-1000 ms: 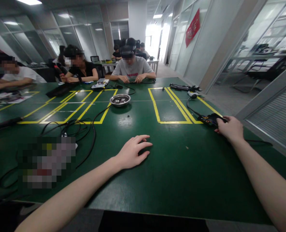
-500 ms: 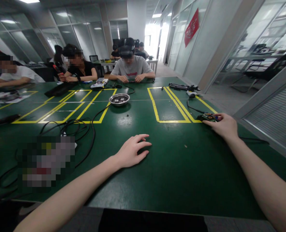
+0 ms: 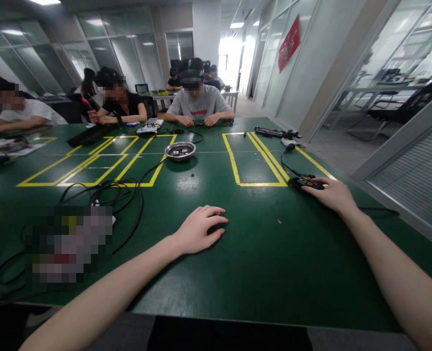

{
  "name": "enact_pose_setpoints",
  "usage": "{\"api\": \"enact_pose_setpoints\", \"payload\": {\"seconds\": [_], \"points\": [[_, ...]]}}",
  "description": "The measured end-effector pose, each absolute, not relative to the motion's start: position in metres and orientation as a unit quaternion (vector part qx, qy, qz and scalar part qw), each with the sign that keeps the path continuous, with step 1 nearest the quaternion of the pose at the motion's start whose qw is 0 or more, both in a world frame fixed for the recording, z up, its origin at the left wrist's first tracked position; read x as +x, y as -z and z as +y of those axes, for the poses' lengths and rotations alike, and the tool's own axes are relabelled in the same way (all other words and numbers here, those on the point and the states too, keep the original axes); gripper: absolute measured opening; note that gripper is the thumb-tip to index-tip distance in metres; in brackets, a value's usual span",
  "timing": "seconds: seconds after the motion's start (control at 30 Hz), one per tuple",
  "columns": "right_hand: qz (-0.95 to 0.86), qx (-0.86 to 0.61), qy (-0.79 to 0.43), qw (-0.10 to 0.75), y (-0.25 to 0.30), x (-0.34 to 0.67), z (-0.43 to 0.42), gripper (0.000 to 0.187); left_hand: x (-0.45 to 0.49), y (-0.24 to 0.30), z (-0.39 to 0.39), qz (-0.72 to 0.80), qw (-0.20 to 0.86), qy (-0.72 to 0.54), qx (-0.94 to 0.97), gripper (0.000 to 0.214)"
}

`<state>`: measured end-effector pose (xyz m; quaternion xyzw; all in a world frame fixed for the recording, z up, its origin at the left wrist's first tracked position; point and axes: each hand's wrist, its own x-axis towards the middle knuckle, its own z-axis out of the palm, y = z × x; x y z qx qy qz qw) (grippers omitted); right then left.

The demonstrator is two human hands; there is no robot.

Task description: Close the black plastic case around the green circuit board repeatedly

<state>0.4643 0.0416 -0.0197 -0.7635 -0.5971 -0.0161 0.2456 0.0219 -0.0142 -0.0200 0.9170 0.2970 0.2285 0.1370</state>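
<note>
My left hand (image 3: 202, 230) rests on the green table (image 3: 252, 273), fingers spread and holding nothing. Farther right, my right hand (image 3: 334, 196) has its thumb and fingers round a small dark device (image 3: 306, 182) with orange-yellow spots and what looks like an exposed circuit board. The device is low at the table surface, by a corner of the yellow tape. A black cord (image 3: 288, 161) runs from behind it towards a white object with a dark round part (image 3: 291, 146). My fingers cover the device's right end.
A metal bowl (image 3: 169, 154) with small parts stands mid-table. Coiled black cables (image 3: 140, 209) and a pixelated object (image 3: 73, 243) lie at left. A black folded stand-like item (image 3: 276, 132) is at the far right. Across the table a person (image 3: 198, 105) handles a small dark thing.
My right hand has moved slightly left with the dark device, which now sits lower and flatter. At the far left, a dark long object has moved away. My left hand stays put.
</note>
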Motion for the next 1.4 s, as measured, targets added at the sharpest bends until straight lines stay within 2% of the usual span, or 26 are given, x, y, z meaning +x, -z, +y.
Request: {"api": "enact_pose_setpoints", "payload": {"seconds": [0.1,0.2,0.3,0.33,0.43,0.7,0.97,1.03,1.23,1.4], "points": [[-0.633,-0.735,-0.042,0.24,0.015,0.429,0.037,0.041,0.023,0.02,-0.014,0.29,0.125,-0.225,0.922,0.027],[-0.762,-0.566,-0.187,0.252,0.01,0.376,0.021,0.04,0.025,0.019,-0.016,0.275,0.1,-0.225,0.929,0.036],[-0.853,-0.396,-0.262,0.215,0.006,0.323,-0.004,0.031,0.029,0.017,-0.018,0.259,0.072,-0.245,0.931,0.052],[-0.867,-0.361,-0.273,0.209,0.006,0.309,-0.012,0.029,0.031,0.016,-0.019,0.255,0.071,-0.251,0.931,0.053],[-0.885,-0.301,-0.279,0.218,0.006,0.285,-0.026,0.024,0.035,0.014,-0.021,0.273,0.079,-0.23,0.931,0.038],[-0.881,-0.351,-0.222,0.228,0.006,0.287,-0.022,0.024,0.035,0.014,-0.02,0.291,0.105,-0.259,0.915,0.025],[-0.867,-0.375,-0.176,0.275,0.018,0.291,-0.013,0.021,0.033,0.019,-0.013,0.356,0.07,-0.263,0.894,0.024],[-0.865,-0.391,-0.16,0.269,0.021,0.292,-0.013,0.025,0.033,0.019,-0.013,0.358,0.086,-0.253,0.895,0.025],[-0.872,-0.434,-0.07,0.215,0.024,0.292,-0.014,0.055,0.031,0.018,-0.013,0.376,0.113,-0.223,0.892,0.028],[-0.879,-0.41,-0.083,0.228,0.025,0.287,-0.017,0.053,0.03,0.017,-0.009,0.393,0.12,-0.2,0.89,0.027]]}}
